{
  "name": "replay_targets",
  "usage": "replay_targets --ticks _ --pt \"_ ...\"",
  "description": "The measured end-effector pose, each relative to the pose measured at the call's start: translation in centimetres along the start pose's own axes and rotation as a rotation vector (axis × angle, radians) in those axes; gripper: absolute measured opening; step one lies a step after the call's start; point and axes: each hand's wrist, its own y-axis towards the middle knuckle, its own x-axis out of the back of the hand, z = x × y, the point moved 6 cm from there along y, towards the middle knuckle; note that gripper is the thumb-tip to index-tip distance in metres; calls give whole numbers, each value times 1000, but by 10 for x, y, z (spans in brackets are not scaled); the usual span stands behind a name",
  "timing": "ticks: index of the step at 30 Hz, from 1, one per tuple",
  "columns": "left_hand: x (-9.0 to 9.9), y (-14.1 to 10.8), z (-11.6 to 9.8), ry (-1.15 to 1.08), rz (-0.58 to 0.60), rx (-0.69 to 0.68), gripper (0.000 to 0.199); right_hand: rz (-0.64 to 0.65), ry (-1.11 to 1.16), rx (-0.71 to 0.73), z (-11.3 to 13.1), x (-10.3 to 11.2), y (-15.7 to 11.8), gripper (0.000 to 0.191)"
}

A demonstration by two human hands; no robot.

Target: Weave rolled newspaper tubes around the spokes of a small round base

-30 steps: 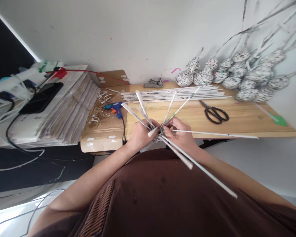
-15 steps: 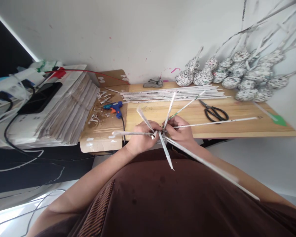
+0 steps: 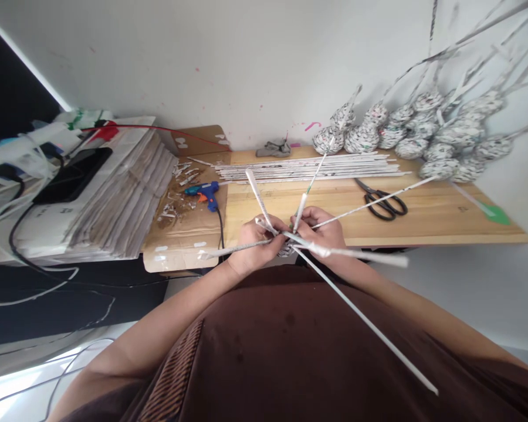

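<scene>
A small woven paper piece (image 3: 285,250) sits between my hands at the table's front edge, mostly hidden by fingers. Several rolled paper sticks (image 3: 365,315) fan out from it in different directions. My left hand (image 3: 257,243) is closed around its left side, with sticks rising past the thumb and one pointing left. On the right side, my right hand (image 3: 320,231) pinches the piece where the sticks meet; one long stick (image 3: 378,200) runs from there toward the back right.
Loose paper sticks (image 3: 308,168) lie along the table's back. Black scissors (image 3: 385,202) rest at right, near woven gourd-like shapes (image 3: 457,132). A blue glue gun (image 3: 209,193) lies on cardboard (image 3: 180,252) with paper scraps. Stacked paper (image 3: 136,193) and cables are at left.
The sticks have swung round: the one that pointed down over my shirt now points right, and the long right one tilts farther back. Both hands stay nearly in place.
</scene>
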Motion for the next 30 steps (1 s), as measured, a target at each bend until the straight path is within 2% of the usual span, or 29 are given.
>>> replay_targets --ticks 2,4,10,15,20,22,25,28,30 --pt "-3 0 5 -23 -5 66 3 4 12 17 3 0 -2 19" --pt "-4 -2 6 -32 -4 72 2 6 16 38 7 0 -3 18" --pt "1 -8 -1 -26 -39 -37 4 -12 12 -45 -1 2 -2 16" --pt "0 -5 -4 56 24 -51 7 -56 27 -58 -8 3 2 17" --pt "0 -8 0 108 -134 2 2 -56 13 -39 -2 2 2 12" --pt "-1 -9 1 123 -152 -4 0 -49 38 -41 -1 1 3 13" --pt "-2 -8 -4 138 -83 -86 5 -51 102 -108 -6 0 4 19" --pt "-2 -9 -9 130 8 -229 11 -15 161 -162 -12 -1 3 24" --pt "0 -11 -11 106 14 -288 15 12 180 -172 -13 -1 2 26"
